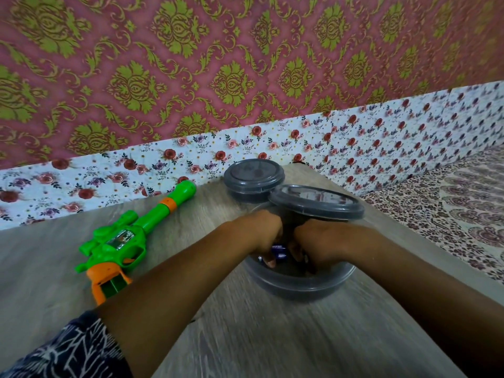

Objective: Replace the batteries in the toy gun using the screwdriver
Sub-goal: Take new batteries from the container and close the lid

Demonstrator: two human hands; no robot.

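Two hands sit inside one open grey tub (pixel 297 279) near the middle of the table (pixel 245 336), toward its right edge. Left hand (pixel 261 236): fingers curled down, pinching a blue battery (pixel 278 252) w/ the fingertips. Right hand (pixel 319 241): fingers also curled down into the tub just beside that battery; can't tell if it grips anything. Tub's grey lid (pixel 316 201) is tilted, propped on the tub's far rim above the hands. A 2nd grey tub (pixel 253 178), lid on, stands just behind, at the table's far edge. Toy gun (pixel 131 236), green w/ orange grip and band, lies flat on the table's left part, barrel toward the far edge, grip toward the near-left; well apart from the tub, close to the left forearm. Patterned sleeve (pixel 68 350) at near-left corner. Floral wall strip (pixel 381 137) behind the table.
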